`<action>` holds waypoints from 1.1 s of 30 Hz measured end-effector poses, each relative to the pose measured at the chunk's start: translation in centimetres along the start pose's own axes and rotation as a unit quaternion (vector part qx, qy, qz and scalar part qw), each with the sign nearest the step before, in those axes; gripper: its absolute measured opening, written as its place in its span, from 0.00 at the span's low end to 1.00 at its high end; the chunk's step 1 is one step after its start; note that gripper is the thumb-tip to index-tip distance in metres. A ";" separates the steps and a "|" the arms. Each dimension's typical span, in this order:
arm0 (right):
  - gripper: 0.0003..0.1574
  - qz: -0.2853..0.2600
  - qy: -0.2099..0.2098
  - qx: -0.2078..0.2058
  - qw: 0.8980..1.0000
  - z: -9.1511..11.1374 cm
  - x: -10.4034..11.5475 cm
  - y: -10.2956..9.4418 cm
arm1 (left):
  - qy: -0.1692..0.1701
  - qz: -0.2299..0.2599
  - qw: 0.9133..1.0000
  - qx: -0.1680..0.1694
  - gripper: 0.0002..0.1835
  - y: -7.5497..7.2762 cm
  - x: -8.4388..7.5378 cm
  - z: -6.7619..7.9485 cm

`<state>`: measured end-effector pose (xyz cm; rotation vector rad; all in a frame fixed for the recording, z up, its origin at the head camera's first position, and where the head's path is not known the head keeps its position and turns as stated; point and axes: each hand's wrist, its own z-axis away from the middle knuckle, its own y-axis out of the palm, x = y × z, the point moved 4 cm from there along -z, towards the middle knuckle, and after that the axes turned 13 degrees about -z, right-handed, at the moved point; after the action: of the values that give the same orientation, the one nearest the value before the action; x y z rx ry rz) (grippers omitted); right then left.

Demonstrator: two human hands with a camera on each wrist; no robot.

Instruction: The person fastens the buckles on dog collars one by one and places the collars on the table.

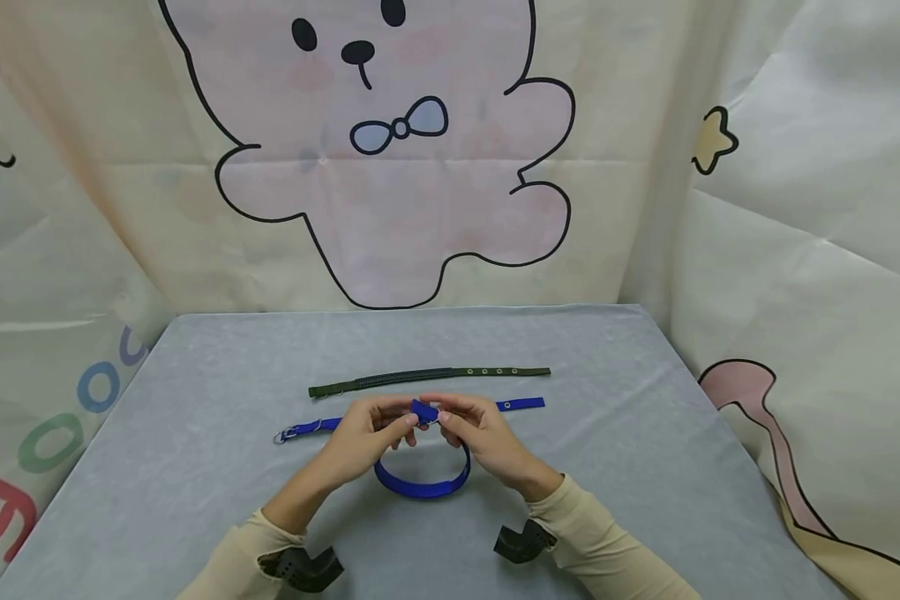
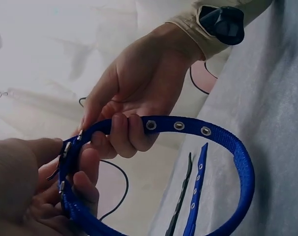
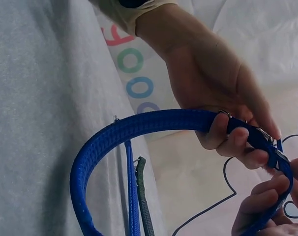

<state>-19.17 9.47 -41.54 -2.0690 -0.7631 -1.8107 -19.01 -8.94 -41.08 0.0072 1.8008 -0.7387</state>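
A blue pet collar (image 1: 422, 490) hangs as a loop below both hands, above the table. The left hand (image 1: 363, 437) pinches its metal buckle (image 3: 264, 135) end between thumb and fingers. Opposite it, the right hand (image 1: 487, 433) grips the strap with the metal eyelets (image 2: 178, 126), close to the buckle. The two hands almost meet, and the strap end (image 1: 423, 411) shows between the thumbs. In the left wrist view the strap runs at the buckle, but fingers hide whether the prong sits in an eyelet.
Behind the hands, a second blue collar (image 1: 525, 404) lies stretched out on the grey cloth-covered table (image 1: 195, 467), its middle hidden by the hands. Farther back lies a dark green collar (image 1: 420, 377). Printed curtains (image 1: 607, 292) stand around the table.
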 end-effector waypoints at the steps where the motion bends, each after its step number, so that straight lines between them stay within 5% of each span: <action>1: 0.23 0.000 -0.001 -0.001 1.000 0.0 0.0 0.0 | -0.001 0.007 1.000 -0.010 0.14 0.0 0.0 0.0; 10: 0.19 0.007 0.023 -0.020 0.999 0.1 0.0 -0.1 | 0.028 -0.038 0.996 -0.079 0.11 0.4 -0.7 0.2; 15: 0.19 0.011 0.045 -0.004 0.999 0.1 -0.1 0.1 | 0.034 -0.064 0.995 -0.064 0.12 1.0 -0.7 0.3; 21: 0.12 -0.036 0.059 -0.002 0.998 0.2 -0.2 -0.3 | 0.025 -0.014 0.999 -0.037 0.19 0.9 -0.5 0.2; 27: 0.05 -0.141 0.052 -0.041 0.988 0.3 0.7 -1.4 | 0.036 -0.020 0.998 -0.044 0.16 0.4 -0.3 0.2; 33: 0.08 -0.130 0.034 -0.028 0.991 0.3 1.3 -1.7 | 0.049 -0.010 0.996 -0.069 0.12 0.3 -0.5 0.3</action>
<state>-19.77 11.26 -40.50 -2.0072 -1.0123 -2.0499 -18.45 -8.65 -40.86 -0.0690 1.9446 -0.6358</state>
